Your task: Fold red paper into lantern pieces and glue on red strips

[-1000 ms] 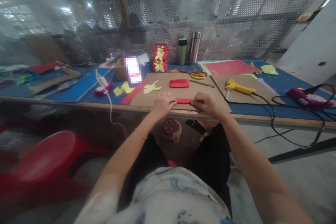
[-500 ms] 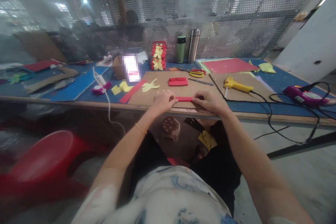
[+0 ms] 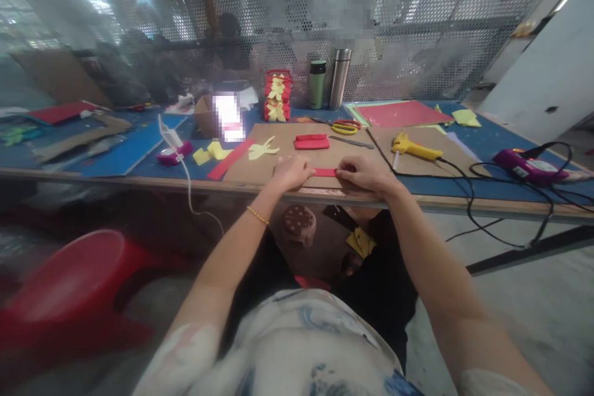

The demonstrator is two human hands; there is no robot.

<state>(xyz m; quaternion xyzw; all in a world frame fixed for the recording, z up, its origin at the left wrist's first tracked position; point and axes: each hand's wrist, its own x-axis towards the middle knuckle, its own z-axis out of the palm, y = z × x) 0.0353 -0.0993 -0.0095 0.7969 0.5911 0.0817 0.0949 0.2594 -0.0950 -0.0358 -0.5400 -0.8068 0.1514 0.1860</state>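
Two hands: left hand [image 3: 294, 173] and right hand [image 3: 364, 174] pinch the ends of a short red strip [image 3: 325, 172].
Short red strip: between the hands, over the cardboard's [image 3: 253, 172] near part.
Folded red piece [image 3: 312, 142]: just beyond the strip.

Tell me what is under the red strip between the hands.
Brown cardboard shows around the red strip. Whatever lies directly beneath is covered by the strip itself, and the left hand and right hand hide its ends.
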